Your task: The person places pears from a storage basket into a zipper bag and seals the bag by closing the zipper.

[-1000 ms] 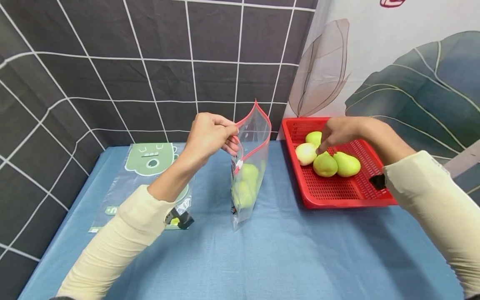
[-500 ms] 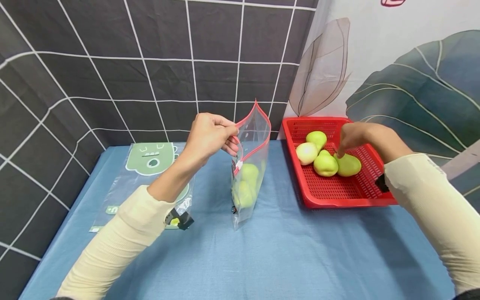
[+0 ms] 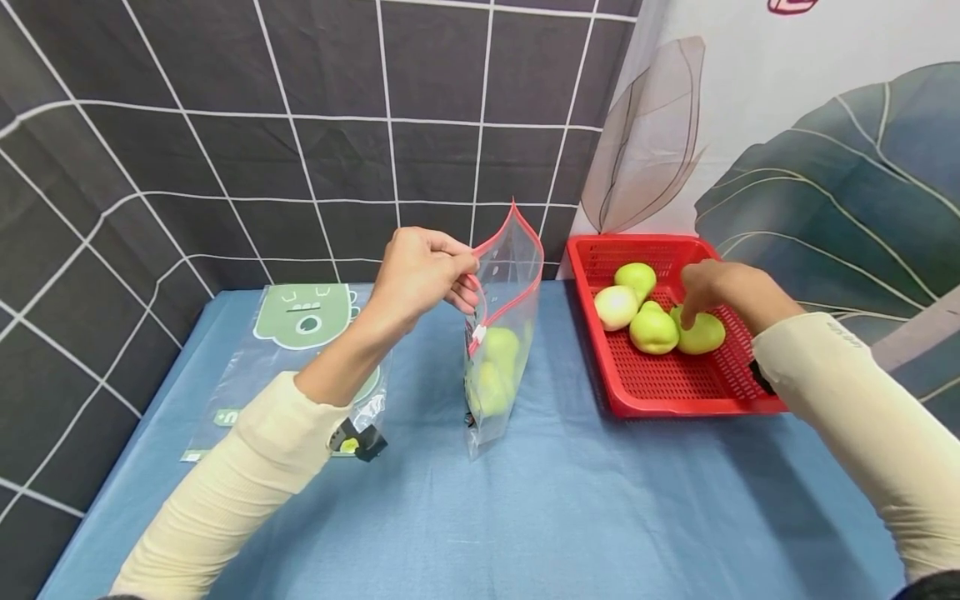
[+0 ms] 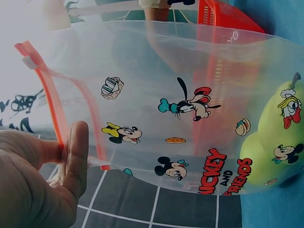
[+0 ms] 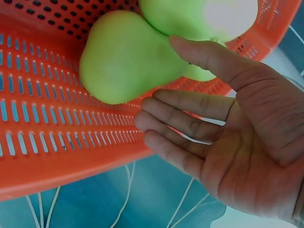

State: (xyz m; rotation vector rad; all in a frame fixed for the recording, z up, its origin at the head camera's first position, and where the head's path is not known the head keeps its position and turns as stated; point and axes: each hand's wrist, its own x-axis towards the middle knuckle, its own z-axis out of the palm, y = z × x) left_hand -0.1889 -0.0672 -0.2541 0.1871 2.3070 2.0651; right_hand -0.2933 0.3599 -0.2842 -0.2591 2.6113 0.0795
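My left hand (image 3: 423,271) pinches the red-edged rim of a clear zip bag (image 3: 517,279) standing upright with its mouth apart. Green pears (image 3: 491,387) sit in its bottom. In the left wrist view, the bag's side carries cartoon prints, and a white slider (image 4: 29,62) is on the red zip. My right hand (image 3: 723,287) reaches into a red basket (image 3: 675,408) at the rightmost pear (image 3: 703,336). In the right wrist view, the thumb touches the neck of that pear (image 5: 123,61), while the other fingers extend loosely beside it.
Several pears share the basket, including a paler one (image 3: 617,307) at its left. A flat clear bag with a green cartoon print (image 3: 303,317) lies on the blue cloth (image 3: 480,533), partly under my left forearm. A dark gridded curtain (image 3: 315,158) hangs behind.
My right hand has shifted right within the basket, from above the middle pears to the rightmost one. The left hand and the bag have stayed put.
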